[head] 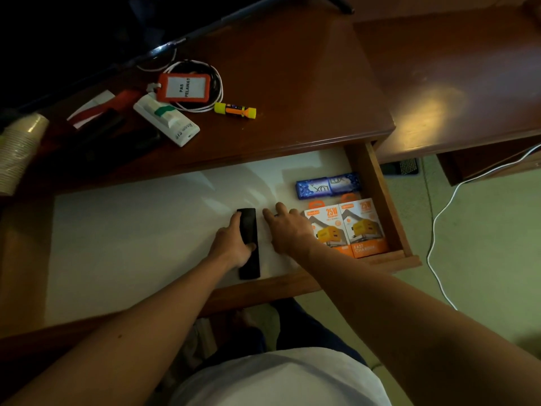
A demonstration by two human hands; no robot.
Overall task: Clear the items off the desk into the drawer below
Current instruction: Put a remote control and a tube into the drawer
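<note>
**deskguy:** so how far along is this? Drawer [164, 218] is pulled open under the bench [292, 92], and the left hand [234, 244] has its fingers wrapped round a black remote [248, 244] lying flat on the white drawer bottom, near the front edge. Right hand [288, 230] is just beside it, fingers spread and flat on the liner, not holding anything.

**tidy_pete:** I'd call it maybe halfway. Already in the drawer, over in the right corner: a blue Lux soap pack [328, 186] and two orange charger boxes [348, 230] side by side just in front of it. The right wrist partly covers the left box.

**deskguy:** and what's left up top?

**tidy_pete:** An orange ID badge holder [183, 87] on a coiled white lanyard [218, 92], a yellow-and-orange mini flashlight [235, 110], a white power strip [167, 120], plus some dark stuff and a red-and-white thing at the left I can't make out, too dim.

**deskguy:** anything in the way?

**tidy_pete:** Not really, plenty of bare liner on the left. Stack of paper cups [17, 150] sits at the bench's left edge, easy to knock when reaching. Lanyard looks tangly too.
</note>
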